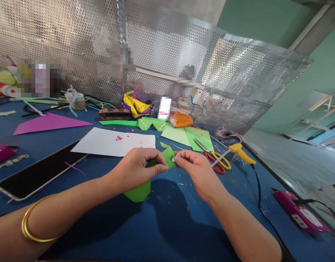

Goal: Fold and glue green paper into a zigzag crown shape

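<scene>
Bent green paper cutout (140, 191) is pinched between the thumb and fingers of my left hand (137, 169), which hides its middle. The upper end of this cutout sticks out past my fingertips toward the right. My right hand (201, 173) is closed in a pinch at that end, with a tiny white paper dot (173, 159) at its fingertips. Behind my hands lies a white sheet (110, 143) with small pink dots on it. Farther back, green paper glasses (152, 124) with white dots rest on the blue table (167, 225).
Red-and-yellow-handled scissors (220, 163) and a yellow glue gun (242, 154) with a cord lie to the right. A magenta box (301, 213) with a cable is near the right edge. At left are a black phone (44, 169) and purple paper (51, 123). Perforated sheeting (167, 43) stands behind.
</scene>
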`<state>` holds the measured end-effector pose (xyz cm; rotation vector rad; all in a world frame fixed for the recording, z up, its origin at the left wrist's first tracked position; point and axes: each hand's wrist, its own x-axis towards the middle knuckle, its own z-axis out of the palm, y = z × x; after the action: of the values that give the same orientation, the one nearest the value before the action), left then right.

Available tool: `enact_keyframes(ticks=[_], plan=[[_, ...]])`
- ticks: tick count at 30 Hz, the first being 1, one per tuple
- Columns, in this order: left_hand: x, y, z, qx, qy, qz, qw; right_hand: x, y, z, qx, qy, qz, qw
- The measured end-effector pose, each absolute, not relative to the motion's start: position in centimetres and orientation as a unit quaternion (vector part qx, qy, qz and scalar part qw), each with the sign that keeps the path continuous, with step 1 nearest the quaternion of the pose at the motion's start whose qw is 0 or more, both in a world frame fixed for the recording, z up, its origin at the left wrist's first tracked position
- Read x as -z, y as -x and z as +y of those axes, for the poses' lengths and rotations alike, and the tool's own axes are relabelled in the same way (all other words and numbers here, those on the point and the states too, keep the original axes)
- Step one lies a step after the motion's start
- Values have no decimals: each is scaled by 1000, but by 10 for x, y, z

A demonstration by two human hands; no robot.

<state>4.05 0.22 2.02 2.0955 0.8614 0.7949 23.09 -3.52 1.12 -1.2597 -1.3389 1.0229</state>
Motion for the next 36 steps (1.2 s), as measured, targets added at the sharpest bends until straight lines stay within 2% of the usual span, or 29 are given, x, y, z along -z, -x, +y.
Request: enact_keyframes(ticks=[4,7,13,17,22,36], plan=[[-18,-42,1,-317,-833,335,306,-10,-228,-37,-411,529,-548,501],[-16,-43,0,-346,-819,342,305,-8,-226,-37,-409,531,-541,508],[-11,-45,7,-401,-684,380,477,-9,-221,-39,-385,538,-565,493],[-15,-47,5,-374,-669,380,518,-7,-220,-42,-296,535,-613,501],[-20,-48,-1,-360,-671,381,524,-4,-218,-42,-188,527,-637,530],[-18,-48,-4,-339,-694,382,507,1,-215,-40,-135,513,-643,552]])
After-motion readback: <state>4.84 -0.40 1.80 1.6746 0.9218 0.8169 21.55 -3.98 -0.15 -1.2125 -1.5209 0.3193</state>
